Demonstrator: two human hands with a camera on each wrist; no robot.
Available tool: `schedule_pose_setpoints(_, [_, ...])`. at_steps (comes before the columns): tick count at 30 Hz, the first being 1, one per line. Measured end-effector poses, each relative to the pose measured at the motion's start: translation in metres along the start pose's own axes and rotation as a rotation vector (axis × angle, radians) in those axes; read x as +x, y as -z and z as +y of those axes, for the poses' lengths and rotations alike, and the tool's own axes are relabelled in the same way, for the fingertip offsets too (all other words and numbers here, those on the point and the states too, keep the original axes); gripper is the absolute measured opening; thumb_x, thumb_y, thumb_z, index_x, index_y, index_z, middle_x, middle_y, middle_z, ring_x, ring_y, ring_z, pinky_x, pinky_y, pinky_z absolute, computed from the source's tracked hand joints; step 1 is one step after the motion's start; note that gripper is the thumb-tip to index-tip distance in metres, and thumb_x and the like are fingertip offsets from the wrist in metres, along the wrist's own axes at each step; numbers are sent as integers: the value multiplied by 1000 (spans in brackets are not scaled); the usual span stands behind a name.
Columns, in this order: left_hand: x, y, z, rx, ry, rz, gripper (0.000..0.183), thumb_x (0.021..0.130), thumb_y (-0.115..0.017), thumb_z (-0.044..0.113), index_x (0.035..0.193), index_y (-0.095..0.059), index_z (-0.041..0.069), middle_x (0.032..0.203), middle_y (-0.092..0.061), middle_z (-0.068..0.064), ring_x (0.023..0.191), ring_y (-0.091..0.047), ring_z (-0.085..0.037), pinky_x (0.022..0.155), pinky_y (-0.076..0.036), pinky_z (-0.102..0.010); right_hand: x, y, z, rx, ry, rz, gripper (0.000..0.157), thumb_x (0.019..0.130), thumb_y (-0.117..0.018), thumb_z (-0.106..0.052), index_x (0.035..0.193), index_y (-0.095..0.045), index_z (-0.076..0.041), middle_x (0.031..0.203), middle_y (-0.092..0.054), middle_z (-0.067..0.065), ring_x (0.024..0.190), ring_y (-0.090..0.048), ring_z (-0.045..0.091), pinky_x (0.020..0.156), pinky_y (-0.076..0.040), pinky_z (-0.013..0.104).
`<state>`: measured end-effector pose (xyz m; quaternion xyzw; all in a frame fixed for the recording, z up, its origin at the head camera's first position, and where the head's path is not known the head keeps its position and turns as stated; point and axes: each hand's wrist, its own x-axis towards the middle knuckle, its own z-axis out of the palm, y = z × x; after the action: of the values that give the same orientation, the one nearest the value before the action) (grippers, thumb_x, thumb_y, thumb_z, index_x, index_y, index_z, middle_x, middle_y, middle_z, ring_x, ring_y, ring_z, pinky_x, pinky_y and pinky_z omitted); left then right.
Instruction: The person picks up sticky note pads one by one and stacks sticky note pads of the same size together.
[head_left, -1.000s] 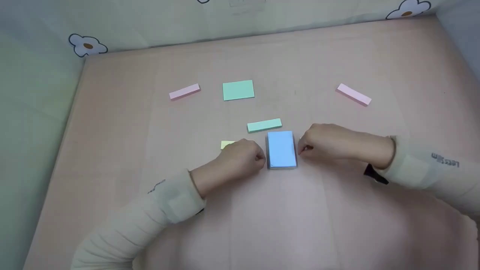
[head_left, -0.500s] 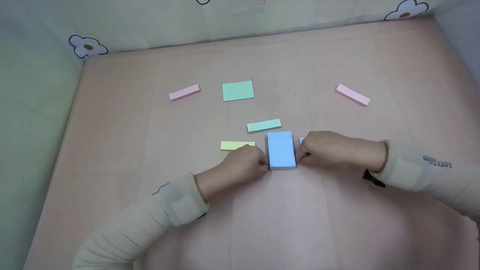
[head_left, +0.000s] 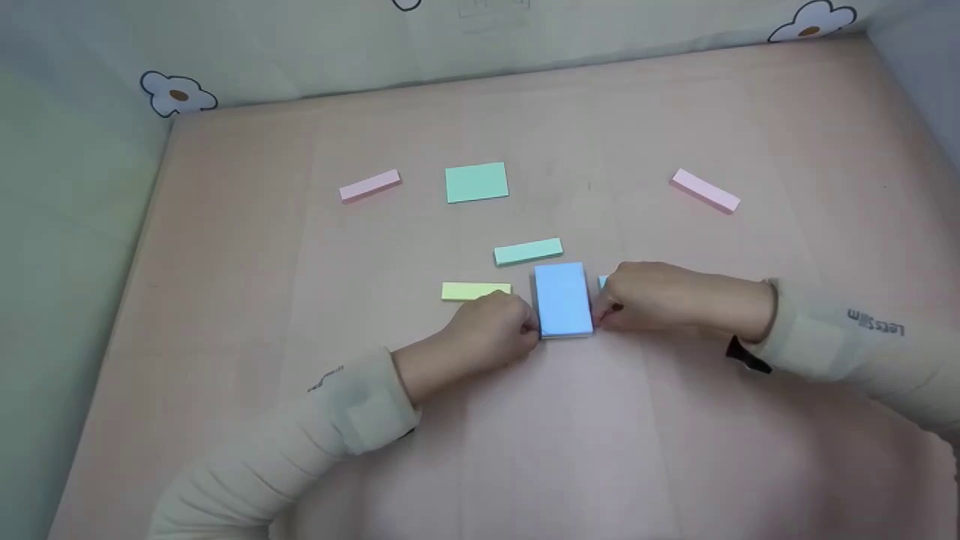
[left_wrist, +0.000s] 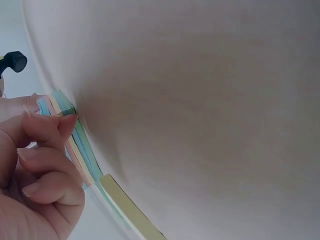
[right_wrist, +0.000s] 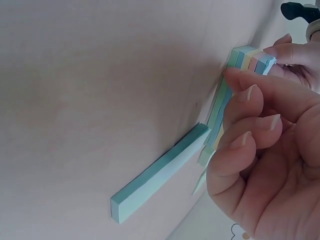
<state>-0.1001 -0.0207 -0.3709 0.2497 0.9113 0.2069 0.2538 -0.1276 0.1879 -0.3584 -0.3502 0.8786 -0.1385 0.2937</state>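
A stack of sticky note pads (head_left: 562, 300) lies mid-table, blue on top. In the wrist views its edge shows green, blue, yellow and pink layers. My left hand (head_left: 484, 326), fingers curled, holds the stack's left side near its front corner. On the opposite side my right hand (head_left: 652, 296) grips the edge, also with curled fingers. Exact fingertip contact is partly hidden. Behind the left hand lies a narrow yellow sticky note pad (head_left: 474, 290). A narrow light-blue pad (right_wrist: 160, 172) lies beside the right hand, mostly covered by it in the head view.
A narrow green pad (head_left: 528, 251) lies just beyond the stack. Farther back are a wider green pad (head_left: 477, 183) and two narrow pink pads, one at left (head_left: 370, 186) and one at right (head_left: 705, 190). Fabric walls (head_left: 337, 45) border the pink table.
My left hand has shifted right and toward me, against the stack, uncovering more of the yellow pad. The right hand has moved left and toward me, exposing a corner of the light-blue pad.
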Motion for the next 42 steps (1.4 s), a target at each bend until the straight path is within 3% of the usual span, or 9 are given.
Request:
schedule_pose_setpoints(5, [-2,-1,0,22,-18,7,21,82,-55,3,71,-72,7,52,-45,6,54,-36,-8,48,-27,-19,-2,2,1,-15,17,-7,17,80,-64,-5,91,-75,-14,82,-70,-4,67,-51,8,63,-45,26])
schedule_pose_setpoints(16, [0,-3,-1,38,-27,16,21,82,-54,3,67,-69,8,50,-39,6,53,-33,-9,47,-26,-20,-2,2,-1,9,13,-36,18,82,-64,-5,96,-74,-12,91,-70,0,78,-57,10,73,-49,32])
schedule_pose_setpoints(19, [-2,-3,-1,52,-25,15,19,82,-55,5,74,-72,9,54,-51,4,56,-37,-10,49,-29,-20,-3,3,-3,-13,-5,-42,17,82,-62,-5,93,-74,-12,76,-67,-3,69,-51,11,64,-45,28])
schedule_pose_setpoints(23, [-4,-4,-2,116,-6,22,15,83,-59,13,83,-74,9,67,-65,0,60,-45,-10,52,-35,-22,-5,0,-7,-69,-55,-39,10,80,-60,-9,78,-69,-11,59,-49,-4,59,-40,14,54,-33,25])
schedule_pose_setpoints(26, [-4,-6,-1,166,5,27,16,82,-61,20,79,-72,9,61,-61,2,58,-45,-11,50,-34,-22,-6,-5,-12,-101,-97,-16,17,80,-62,-17,65,-61,-10,55,-44,-3,56,-38,14,51,-31,25])
schedule_pose_setpoints(31, [-1,-10,2,240,10,47,27,82,-61,23,59,-56,10,49,-36,5,51,-34,-11,43,-25,-23,-4,-19,-18,-139,-155,28,35,79,-62,-24,51,-45,-12,51,-35,-4,50,-31,12,45,-24,25])
schedule_pose_setpoints(42, [4,-12,3,278,-2,65,16,82,-60,21,77,-62,7,53,-39,3,50,-39,-12,43,-28,-23,2,-25,-19,-106,-196,26,37,83,-62,-28,55,-45,-11,51,-32,-2,48,-30,13,45,-23,24])
